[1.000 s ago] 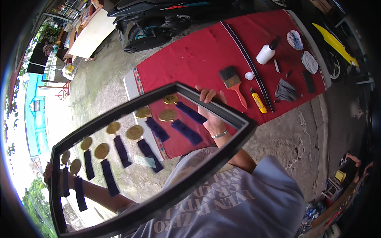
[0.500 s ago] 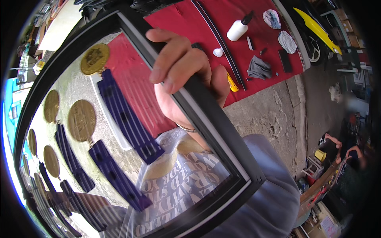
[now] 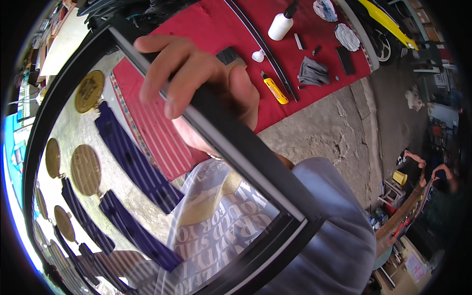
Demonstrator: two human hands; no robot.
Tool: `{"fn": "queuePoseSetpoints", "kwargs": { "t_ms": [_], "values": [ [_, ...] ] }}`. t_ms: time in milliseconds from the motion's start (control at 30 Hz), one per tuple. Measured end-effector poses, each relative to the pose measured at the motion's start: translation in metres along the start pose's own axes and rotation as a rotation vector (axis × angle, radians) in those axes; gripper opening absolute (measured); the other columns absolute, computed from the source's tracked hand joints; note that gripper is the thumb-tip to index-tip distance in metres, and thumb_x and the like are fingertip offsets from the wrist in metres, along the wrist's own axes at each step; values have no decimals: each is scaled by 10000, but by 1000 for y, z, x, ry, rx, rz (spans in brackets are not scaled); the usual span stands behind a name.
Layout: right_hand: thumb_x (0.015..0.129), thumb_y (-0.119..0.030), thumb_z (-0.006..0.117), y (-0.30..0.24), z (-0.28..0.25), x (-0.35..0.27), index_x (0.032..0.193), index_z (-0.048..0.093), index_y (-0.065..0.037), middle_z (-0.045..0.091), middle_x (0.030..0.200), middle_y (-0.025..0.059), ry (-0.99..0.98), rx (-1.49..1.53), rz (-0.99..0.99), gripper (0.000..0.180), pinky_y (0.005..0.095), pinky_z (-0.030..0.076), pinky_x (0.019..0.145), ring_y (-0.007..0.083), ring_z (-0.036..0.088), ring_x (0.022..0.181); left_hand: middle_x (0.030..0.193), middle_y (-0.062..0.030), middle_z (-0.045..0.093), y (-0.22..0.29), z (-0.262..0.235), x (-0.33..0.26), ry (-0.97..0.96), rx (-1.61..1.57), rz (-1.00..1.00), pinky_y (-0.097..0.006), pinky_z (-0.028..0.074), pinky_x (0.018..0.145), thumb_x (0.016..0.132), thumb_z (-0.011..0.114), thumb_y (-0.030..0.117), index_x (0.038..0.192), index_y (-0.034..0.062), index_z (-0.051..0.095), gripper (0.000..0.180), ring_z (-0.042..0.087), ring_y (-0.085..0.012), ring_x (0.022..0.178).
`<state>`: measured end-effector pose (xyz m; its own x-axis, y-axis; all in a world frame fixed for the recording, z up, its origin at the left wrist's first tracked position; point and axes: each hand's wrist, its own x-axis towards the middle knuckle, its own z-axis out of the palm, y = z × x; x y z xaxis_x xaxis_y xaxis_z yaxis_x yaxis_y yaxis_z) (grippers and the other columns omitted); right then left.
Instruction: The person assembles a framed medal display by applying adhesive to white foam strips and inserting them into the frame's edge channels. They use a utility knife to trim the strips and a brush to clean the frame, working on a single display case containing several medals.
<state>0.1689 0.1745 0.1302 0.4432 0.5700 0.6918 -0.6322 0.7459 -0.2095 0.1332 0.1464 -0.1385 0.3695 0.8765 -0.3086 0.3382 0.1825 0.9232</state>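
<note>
A black display frame [image 3: 246,140] with a pale inner edge and glass is held up, tilted, across the left half of the head view. Through it show several gold medals [image 3: 89,92] on dark blue ribbons with pale stripes [image 3: 125,150]. My right hand [image 3: 206,83] is wrapped round the frame's upper right side, its fingers over the rim. A printed shirt [image 3: 211,221] also appears in the glass, seemingly as a reflection. My left hand is out of sight.
On the red cloth [image 3: 184,34] beyond lie a yellow utility knife [image 3: 274,89], a brush [image 3: 229,57], a white bottle [image 3: 280,27], a grey rag [image 3: 313,72], crumpled white cloths [image 3: 347,38] and a long dark strip [image 3: 258,43]. At far right, another person's arms [image 3: 442,172] show beside a wooden bench.
The frame, still in my right hand, has shifted left in view and tilted slightly. More of the utility knife and the brush now shows beside my hand.
</note>
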Motion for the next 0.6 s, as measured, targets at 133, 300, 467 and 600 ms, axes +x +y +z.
{"fn": "queuePoseSetpoints", "kwargs": {
  "t_ms": [133, 300, 467, 600],
  "values": [
    [1066, -463, 337, -13, -12, -41, 1243, 632, -36, 504, 1449, 207, 511, 253, 520, 549, 473, 284, 1171, 277, 466, 1322, 823, -166, 606, 47, -67, -37, 99, -92, 126, -499, 440, 864, 959, 247, 675, 970, -1, 585, 756, 595, -305, 737],
    [1054, -635, 302, -9, -84, -128, 1464, 479, -21, 606, 1383, 183, 257, 555, 1385, 760, 380, 554, 958, 246, 687, 1092, 795, -169, 592, 121, -220, -137, 443, -77, 472, -527, 431, 895, 953, 210, 709, 935, 6, 580, 794, 589, -323, 734],
    [998, -687, 418, 29, -139, -208, 1240, 640, -11, 710, 1007, 107, 172, 259, 1712, 752, 321, 582, 837, 170, 697, 904, 767, -171, 579, 212, -357, -234, 659, 110, 1024, -554, 423, 926, 947, 174, 742, 899, 12, 575, 834, 582, -341, 731],
    [1006, -650, 466, 65, -161, -259, 1287, 616, 9, 692, 1177, 103, 364, 9, 1721, 732, 347, 520, 996, 194, 661, 1081, 744, -173, 568, 258, -412, -268, 595, 285, 1288, -576, 416, 951, 942, 145, 769, 871, 18, 571, 866, 577, -355, 729]
  ]
}}
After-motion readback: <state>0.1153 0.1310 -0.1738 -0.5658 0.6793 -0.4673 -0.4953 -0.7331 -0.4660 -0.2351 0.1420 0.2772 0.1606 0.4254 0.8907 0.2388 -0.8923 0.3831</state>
